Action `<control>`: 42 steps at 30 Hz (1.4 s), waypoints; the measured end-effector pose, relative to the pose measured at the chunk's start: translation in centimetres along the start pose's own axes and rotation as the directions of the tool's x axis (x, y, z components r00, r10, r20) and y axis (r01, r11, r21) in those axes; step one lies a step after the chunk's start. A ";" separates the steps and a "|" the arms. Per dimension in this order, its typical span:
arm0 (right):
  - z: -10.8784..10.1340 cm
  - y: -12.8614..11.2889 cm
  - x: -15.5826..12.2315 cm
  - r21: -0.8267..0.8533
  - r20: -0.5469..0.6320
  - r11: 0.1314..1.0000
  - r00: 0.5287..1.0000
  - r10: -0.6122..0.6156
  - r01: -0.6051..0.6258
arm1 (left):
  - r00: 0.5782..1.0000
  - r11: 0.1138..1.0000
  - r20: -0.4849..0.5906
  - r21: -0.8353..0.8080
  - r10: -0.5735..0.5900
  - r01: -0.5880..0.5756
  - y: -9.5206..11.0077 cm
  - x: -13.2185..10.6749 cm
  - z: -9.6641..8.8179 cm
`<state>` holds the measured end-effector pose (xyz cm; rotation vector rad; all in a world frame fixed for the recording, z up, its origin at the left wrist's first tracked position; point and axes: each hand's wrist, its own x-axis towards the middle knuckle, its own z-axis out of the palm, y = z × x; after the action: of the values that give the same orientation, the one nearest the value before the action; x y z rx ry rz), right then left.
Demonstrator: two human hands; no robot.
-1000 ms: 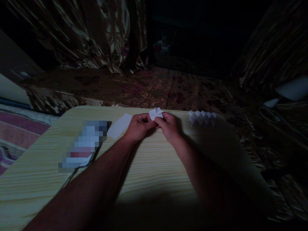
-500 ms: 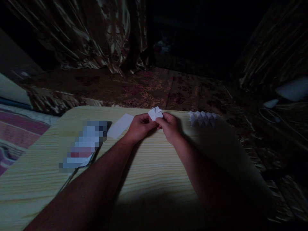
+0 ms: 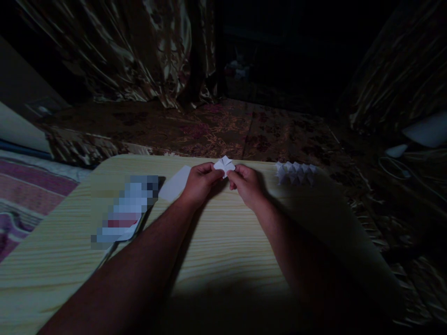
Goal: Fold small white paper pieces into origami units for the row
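Note:
A small piece of folded white paper (image 3: 224,164), with pointed flaps at its top, is held up between my two hands near the far side of the table. My left hand (image 3: 201,180) pinches its left side, thumb in front. On its right side my right hand (image 3: 246,180) grips it between thumb and fingers. Behind my left hand lies a flat white sheet of paper (image 3: 174,182), partly covered by that hand. To the right of my right hand stand several small folded white paper pieces (image 3: 296,173) in rows.
The pale wooden table (image 3: 216,251) has a phone-like object (image 3: 127,209), blurred out, on its left, with a cable running toward me. Patterned brown cloth (image 3: 195,125) and curtains (image 3: 167,51) are beyond the far edge. A white lamp-like object (image 3: 428,130) is at the right.
My left thumb has shifted onto the lower front of the folded paper, and its flaps now look more evenly spread. The view has moved slightly.

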<state>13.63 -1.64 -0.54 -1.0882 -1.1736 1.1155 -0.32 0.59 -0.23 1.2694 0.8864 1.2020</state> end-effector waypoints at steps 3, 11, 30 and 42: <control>0.0 0.1 0.0 -0.010 0.017 1.000 1.000 -0.005 0.005 | 1.000 1.000 -0.024 -0.024 -0.008 0.008 -0.1 0.1 -0.1; -0.3 -0.2 -0.2 -0.067 0.069 0.998 0.998 -0.003 0.007 | 0.999 0.999 -0.036 -0.044 0.006 -0.008 -0.2 0.2 -0.1; -0.2 0.2 0.1 0.025 -0.070 0.999 0.997 -0.025 0.027 | 1.000 0.994 0.010 -0.113 -0.003 0.005 0.4 -0.2 0.5; -0.1 -0.1 0.0 0.021 -0.115 1.000 0.993 -0.009 0.012 | 0.998 0.996 0.060 -0.078 -0.031 0.036 0.3 -0.1 0.1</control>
<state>13.72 -1.64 -0.48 -1.1137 -1.0732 1.0410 -0.23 0.48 0.03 1.2155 0.8067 1.1570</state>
